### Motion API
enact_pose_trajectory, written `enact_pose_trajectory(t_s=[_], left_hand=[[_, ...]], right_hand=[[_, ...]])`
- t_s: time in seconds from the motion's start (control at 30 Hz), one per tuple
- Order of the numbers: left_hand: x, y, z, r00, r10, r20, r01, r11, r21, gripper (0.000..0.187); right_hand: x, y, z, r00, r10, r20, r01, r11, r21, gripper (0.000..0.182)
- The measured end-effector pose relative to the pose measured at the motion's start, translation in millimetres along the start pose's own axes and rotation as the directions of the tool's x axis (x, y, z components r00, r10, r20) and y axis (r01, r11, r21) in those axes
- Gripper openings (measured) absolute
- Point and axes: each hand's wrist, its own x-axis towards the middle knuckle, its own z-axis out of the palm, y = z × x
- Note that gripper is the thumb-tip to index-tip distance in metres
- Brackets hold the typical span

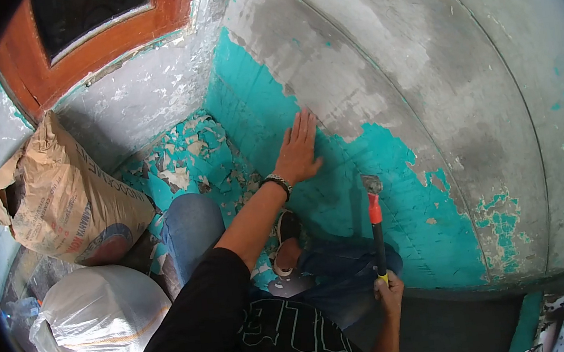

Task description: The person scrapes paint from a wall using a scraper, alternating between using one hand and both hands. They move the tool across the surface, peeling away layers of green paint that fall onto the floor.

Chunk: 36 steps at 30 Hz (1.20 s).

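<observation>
My left hand lies against the wall with its fingers stretched out, at the upper edge of the teal paint. Nothing is held in it. In my right hand is a long scraper with a black and red handle, gripped near its yellow lower end. The scraper points up, its metal head in front of the teal paint, right of my left hand. Whether the head touches the wall I cannot tell. Above the ragged paint edge the wall is bare grey plaster.
Peeled paint flakes are heaped in the corner beside my knee. A brown paper sack and a white plastic sack stand at the left. A wooden frame with dark glass is at the upper left.
</observation>
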Motion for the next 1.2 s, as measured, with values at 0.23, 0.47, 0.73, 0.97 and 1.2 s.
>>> enact_pose_trajectory(t_s=[0.23, 0.47, 0.73, 0.97, 1.2], left_hand=[[-41, -25, 31, 0.853, -0.429, 0.297, 0.428, 0.901, 0.071, 0.082], [-24, -19, 20, 0.819, -0.526, 0.228, 0.569, 0.697, -0.436, 0.035], [-27, 75, -2, 0.871, 0.122, 0.476, 0.457, 0.152, -0.876, 0.04], [-53, 168, 6, 0.888, -0.227, 0.4, 0.456, 0.319, -0.831, 0.056], [-45, 141, 9, 0.865, -0.206, 0.457, 0.491, 0.17, -0.854, 0.057]], right_hand=[[2, -14, 18, 0.994, -0.027, -0.103, 0.015, 0.994, -0.107, 0.031], [24, -35, 50, 0.994, -0.092, -0.054, 0.08, 0.979, -0.19, 0.027], [40, -69, 40, 0.995, -0.009, -0.095, -0.006, 0.989, -0.149, 0.025], [24, -92, 52, 0.989, 0.001, -0.146, -0.042, 0.96, -0.276, 0.025], [41, -88, 88, 0.978, -0.062, -0.201, -0.003, 0.951, -0.309, 0.026]])
